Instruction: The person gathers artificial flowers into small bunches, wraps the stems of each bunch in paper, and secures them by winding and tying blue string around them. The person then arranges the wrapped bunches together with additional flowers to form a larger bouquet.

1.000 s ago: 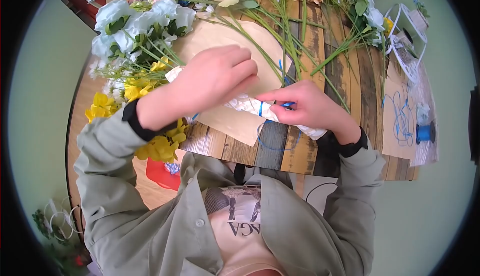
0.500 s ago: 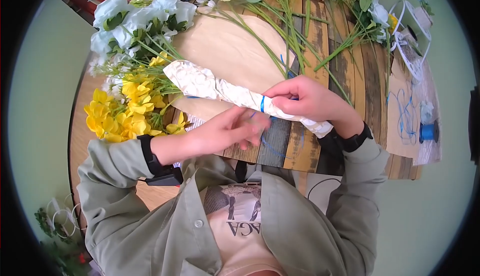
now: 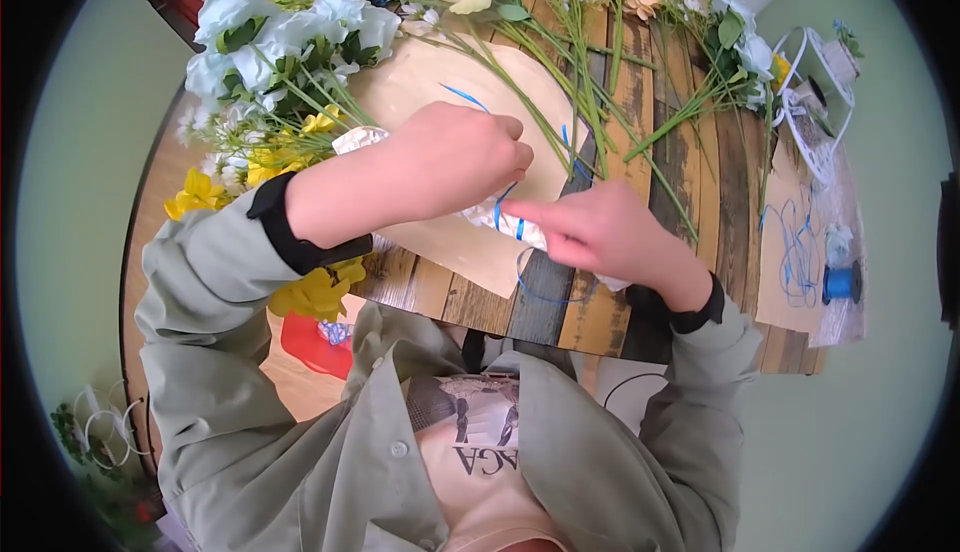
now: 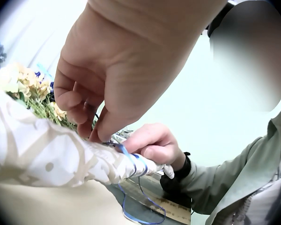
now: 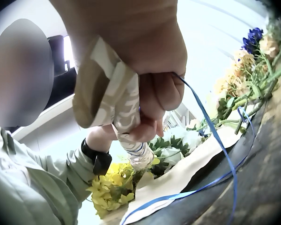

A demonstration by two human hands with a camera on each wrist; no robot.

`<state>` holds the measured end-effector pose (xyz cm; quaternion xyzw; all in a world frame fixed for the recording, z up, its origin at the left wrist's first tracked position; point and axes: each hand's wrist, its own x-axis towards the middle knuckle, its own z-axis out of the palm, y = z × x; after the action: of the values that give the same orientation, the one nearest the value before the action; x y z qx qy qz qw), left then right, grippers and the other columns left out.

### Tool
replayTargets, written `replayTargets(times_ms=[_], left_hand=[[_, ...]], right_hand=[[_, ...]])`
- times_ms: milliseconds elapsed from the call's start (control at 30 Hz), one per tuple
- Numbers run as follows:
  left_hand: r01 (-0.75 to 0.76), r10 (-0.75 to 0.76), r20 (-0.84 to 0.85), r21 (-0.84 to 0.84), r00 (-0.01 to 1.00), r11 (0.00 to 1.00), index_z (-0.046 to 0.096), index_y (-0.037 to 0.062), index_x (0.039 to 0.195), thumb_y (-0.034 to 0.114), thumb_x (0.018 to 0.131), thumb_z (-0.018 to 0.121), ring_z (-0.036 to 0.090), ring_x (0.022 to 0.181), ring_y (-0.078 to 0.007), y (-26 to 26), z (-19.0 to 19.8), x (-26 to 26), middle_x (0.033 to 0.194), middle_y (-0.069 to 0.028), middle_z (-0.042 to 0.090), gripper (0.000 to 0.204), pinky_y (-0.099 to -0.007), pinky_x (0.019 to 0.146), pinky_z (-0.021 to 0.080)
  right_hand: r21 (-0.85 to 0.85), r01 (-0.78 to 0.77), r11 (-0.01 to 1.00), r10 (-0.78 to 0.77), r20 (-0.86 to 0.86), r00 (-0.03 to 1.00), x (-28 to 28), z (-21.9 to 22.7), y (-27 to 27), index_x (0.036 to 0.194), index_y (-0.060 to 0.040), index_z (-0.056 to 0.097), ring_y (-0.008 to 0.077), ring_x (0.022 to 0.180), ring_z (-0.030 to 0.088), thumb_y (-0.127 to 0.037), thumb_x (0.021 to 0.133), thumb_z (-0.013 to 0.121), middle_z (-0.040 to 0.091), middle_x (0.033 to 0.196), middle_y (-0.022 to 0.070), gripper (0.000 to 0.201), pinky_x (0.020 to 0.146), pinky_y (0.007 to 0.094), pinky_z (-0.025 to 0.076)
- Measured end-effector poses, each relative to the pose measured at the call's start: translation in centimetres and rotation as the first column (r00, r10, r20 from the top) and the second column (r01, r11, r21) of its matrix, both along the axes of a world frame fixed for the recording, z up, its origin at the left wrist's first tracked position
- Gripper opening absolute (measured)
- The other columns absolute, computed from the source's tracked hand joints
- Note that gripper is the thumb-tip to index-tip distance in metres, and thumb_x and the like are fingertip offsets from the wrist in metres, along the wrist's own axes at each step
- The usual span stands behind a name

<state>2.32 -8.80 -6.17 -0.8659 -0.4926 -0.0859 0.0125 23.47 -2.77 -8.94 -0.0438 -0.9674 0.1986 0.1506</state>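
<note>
A narrow cone of white wrapping paper [image 4: 47, 154] with a beige pattern slants over the near part of the table; both hands hide much of it from above. Blue ribbon [image 4: 139, 164] circles its thin end, and a loose loop hangs below. My left hand [image 3: 445, 162] is over the cone, pinching a length of the ribbon between thumb and fingers. Lower down, my right hand [image 3: 610, 237] grips the narrow end of the cone, its index finger stretched to the ribbon. In the right wrist view the ribbon [image 5: 206, 117] runs out from beneath the curled fingers.
A beige paper sheet [image 3: 400, 77] lies under the hands. Pale blue flowers [image 3: 290, 37] and yellow flowers [image 3: 315, 292] crowd the left, with green stems [image 3: 590, 82] across the back. On the right are a blue ribbon spool [image 3: 842, 283] and a white wire frame [image 3: 815, 102].
My left hand dropped below the cone half a second ago and is now back over it with the ribbon drawn up. My right hand stays at the narrow end, index finger now extended.
</note>
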Motion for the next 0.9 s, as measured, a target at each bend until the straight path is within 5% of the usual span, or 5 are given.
replayTargets(times_ms=[167,333,700,867,900], left_hand=[[0.0,0.004,0.023,-0.182,1.0,0.983,0.061,0.0078,0.083,0.017,0.083,0.057,0.06,0.069,-0.027,0.4,-1.1,-0.7,0.085,-0.006,0.057,0.01,-0.037,0.059,0.049],[-0.163,0.1,0.295,0.196,0.95,0.967,0.059,0.0056,0.089,0.01,0.081,0.062,0.059,0.068,-0.0291,-2.1,0.9,0.2,0.092,-0.0096,0.056,0.011,-0.0374,0.059,0.048],[-0.218,0.269,0.382,-0.17,0.884,0.961,0.055,0.0011,0.096,0.01,0.08,0.065,0.06,0.067,-0.0272,-7.3,-0.1,-0.7,0.077,-0.0111,0.057,0.02,-0.0358,0.054,0.046],[-0.002,0.116,0.352,-0.309,0.929,0.951,0.042,-0.003,0.122,0.011,0.084,0.06,0.059,0.085,-0.0369,-8.2,-3.3,0.4,0.108,-0.0225,0.053,0.045,-0.0415,0.07,0.049],[-0.04,0.223,0.248,-0.58,0.943,0.813,0.032,-0.0052,0.132,0.007,0.085,0.055,0.051,0.107,-0.0413,-8.1,-3.0,0.6,0.128,-0.0262,0.041,0.053,-0.0421,0.09,0.044]], right_hand=[[-0.087,0.076,0.993,-0.072,0.054,0.996,-0.1,0.1,-0.5,0.114,-0.018,0.064,0.0215,0.05,0.055,-0.012,0.074,0.06,0.056,0.06,0.0018,0.041,0.048,0.0323,0.043],[-0.293,0.089,0.952,-0.068,0.083,0.994,-0.2,0.0,0.2,0.108,-0.0137,0.066,0.0228,0.049,0.055,-0.012,0.074,0.06,0.055,0.057,0.0062,0.034,0.048,0.0335,0.041],[-0.517,0.097,0.851,-0.007,0.172,0.985,-0.7,0.1,1.0,0.114,-0.0077,0.064,0.0089,0.049,0.044,-0.003,0.079,0.054,0.053,0.059,0.006,0.037,0.048,0.0242,0.036],[-0.554,0.1,0.826,0.001,0.179,0.984,-0.7,0.0,1.1,0.114,-0.006,0.063,0.0069,0.05,0.042,-0.002,0.08,0.052,0.052,0.059,0.0046,0.036,0.047,0.0233,0.035],[-0.586,0.116,0.802,-0.004,0.188,0.982,-0.7,0.0,1.0,0.114,-0.0054,0.064,0.0062,0.05,0.042,-0.002,0.08,0.052,0.051,0.059,0.0041,0.036,0.047,0.023,0.035]])
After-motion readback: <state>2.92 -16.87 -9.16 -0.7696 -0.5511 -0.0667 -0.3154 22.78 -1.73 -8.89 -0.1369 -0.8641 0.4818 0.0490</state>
